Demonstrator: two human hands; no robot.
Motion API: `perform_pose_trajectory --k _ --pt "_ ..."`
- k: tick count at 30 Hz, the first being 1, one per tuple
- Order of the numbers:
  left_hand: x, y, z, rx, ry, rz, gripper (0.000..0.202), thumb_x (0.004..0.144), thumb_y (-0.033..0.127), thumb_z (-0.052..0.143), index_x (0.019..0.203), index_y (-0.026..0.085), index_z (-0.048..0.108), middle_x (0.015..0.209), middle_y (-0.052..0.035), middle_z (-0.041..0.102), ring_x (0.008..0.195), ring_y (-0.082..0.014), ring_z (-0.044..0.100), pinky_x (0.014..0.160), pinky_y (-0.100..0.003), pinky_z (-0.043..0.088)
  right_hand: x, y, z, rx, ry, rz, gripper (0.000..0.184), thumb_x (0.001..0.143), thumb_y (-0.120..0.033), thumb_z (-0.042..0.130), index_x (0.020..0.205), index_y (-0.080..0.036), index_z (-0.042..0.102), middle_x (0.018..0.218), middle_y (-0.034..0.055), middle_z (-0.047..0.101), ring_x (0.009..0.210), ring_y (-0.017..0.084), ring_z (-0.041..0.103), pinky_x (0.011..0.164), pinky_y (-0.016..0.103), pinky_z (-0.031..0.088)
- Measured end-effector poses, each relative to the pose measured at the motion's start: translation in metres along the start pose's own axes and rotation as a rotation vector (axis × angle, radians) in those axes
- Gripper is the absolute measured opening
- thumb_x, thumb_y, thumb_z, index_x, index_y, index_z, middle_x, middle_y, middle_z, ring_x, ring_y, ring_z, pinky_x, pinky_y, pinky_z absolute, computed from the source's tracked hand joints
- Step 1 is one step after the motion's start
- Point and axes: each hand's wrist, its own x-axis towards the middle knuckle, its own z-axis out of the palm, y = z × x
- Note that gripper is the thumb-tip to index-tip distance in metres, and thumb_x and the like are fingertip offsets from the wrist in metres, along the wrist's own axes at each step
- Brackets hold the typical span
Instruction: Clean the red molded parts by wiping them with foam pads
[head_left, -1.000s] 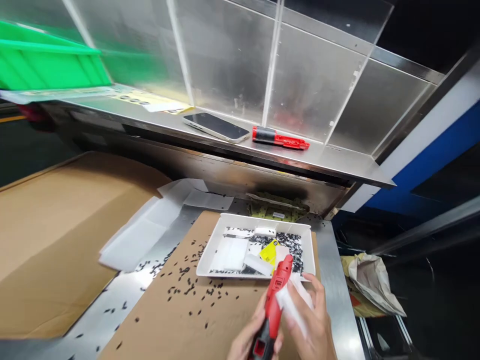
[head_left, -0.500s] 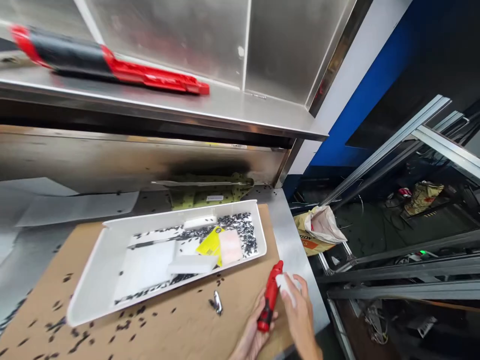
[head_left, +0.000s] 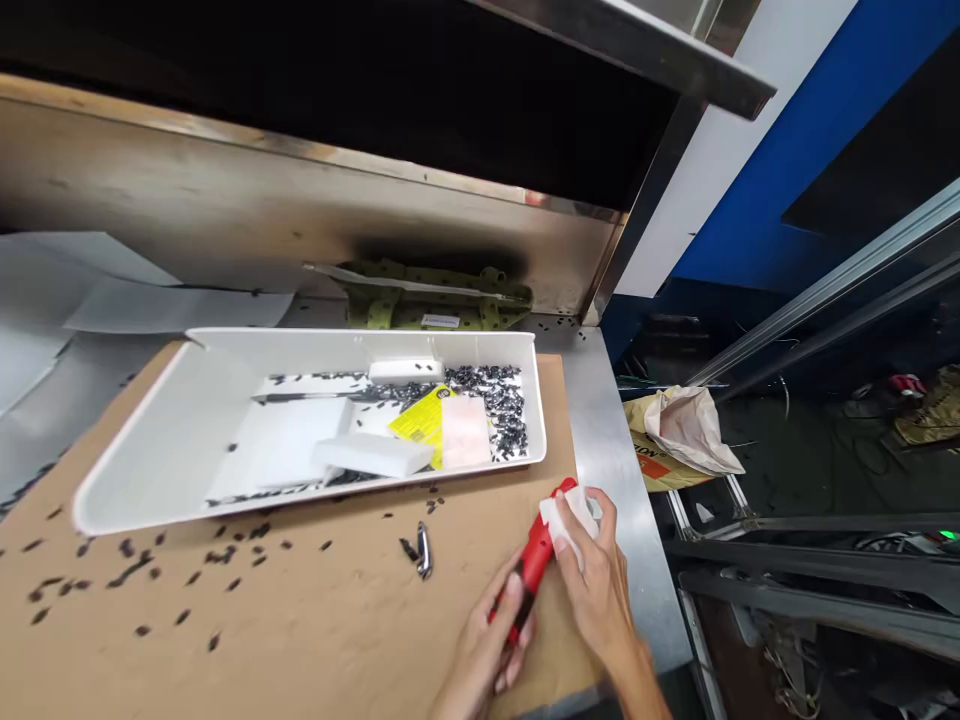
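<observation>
Near the right edge of the cardboard, my left hand [head_left: 487, 632] is wrapped round the lower end of a red and black tool housing [head_left: 535, 556], a slim tube that points up and to the right. My right hand [head_left: 596, 570] pinches a white sponge [head_left: 564, 519] against the housing's upper end, covering part of it. Its fingers hide some of the sponge. A small shiny metal piece [head_left: 425, 551] with a dark part beside it lies on the cardboard, left of both hands.
Behind my hands stands a long white tray [head_left: 142, 450] with white blocks, a pink pad [head_left: 465, 432], a yellow card [head_left: 421, 424] and many black bits. More bits litter the cardboard [head_left: 315, 620]. A green dotted pouch [head_left: 442, 290] lies behind; a paper sack [head_left: 686, 430] stands right.
My view has tilted down, so the shelf with the larger red and black piece is out of sight. My right hand has brought the sponge onto the housing's upper end. The housing leans further right.
</observation>
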Motion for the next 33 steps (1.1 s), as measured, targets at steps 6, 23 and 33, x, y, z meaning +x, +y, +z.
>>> perform_pose_trajectory --k 6,23,33 --pt "-0.001 -0.005 0.011 -0.056 0.251 -0.008 0.099 0.063 0.086 0.049 0.128 0.012 0.054 0.043 0.007 0.04 0.038 -0.0067 0.028 0.038 -0.017 0.018 -0.024 -0.002 0.017 0.006 0.053 -0.2 0.043 0.097 -0.029 0.039 0.137 -0.041 0.047 0.146 0.0047 0.032 0.118 0.022 0.059 0.088 0.031 0.056" --pt "0.004 -0.007 0.02 0.046 0.342 0.062 0.09 0.06 0.083 0.053 0.111 0.011 0.065 0.053 0.0017 0.05 0.051 -0.0155 0.048 0.043 -0.022 0.038 0.001 0.01 0.001 -0.061 0.024 -0.398 0.046 0.094 -0.016 0.043 0.136 -0.034 0.05 0.134 0.0057 0.057 0.122 0.021 0.054 0.094 0.036 0.054" --pt "0.002 -0.005 0.016 0.023 0.311 0.029 0.08 0.069 0.077 0.053 0.116 0.013 0.062 0.05 0.0028 0.047 0.048 -0.0142 0.042 0.042 -0.02 0.032 -0.011 0.012 0.012 0.015 0.082 -0.32 0.045 0.094 -0.017 0.043 0.134 -0.035 0.052 0.134 0.0054 0.057 0.12 0.02 0.058 0.093 0.032 0.055"
